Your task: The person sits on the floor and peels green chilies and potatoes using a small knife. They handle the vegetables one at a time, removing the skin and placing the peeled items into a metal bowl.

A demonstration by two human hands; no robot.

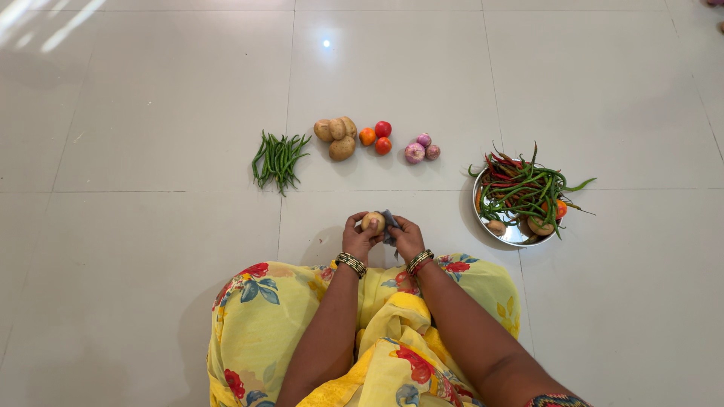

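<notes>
Left hand (357,235) pinches a potato (372,221) above the floor (151,226) before the knees; right hand (407,237) presses a grey cloth (389,224) against it. A loose grip could let it roll toward the plate (513,235)

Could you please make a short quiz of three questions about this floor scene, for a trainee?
1. True or false: the left hand holds a potato.
2. Which group lies farthest to the left on the floor? A) green beans B) tomatoes C) onions
3. Fill in: the chillies lie in a round steel ____.

Key: 1 true; the right hand presses a grey cloth against it. 2 A; the potato pile comes next, then tomatoes and onions. 3 plate.
</notes>
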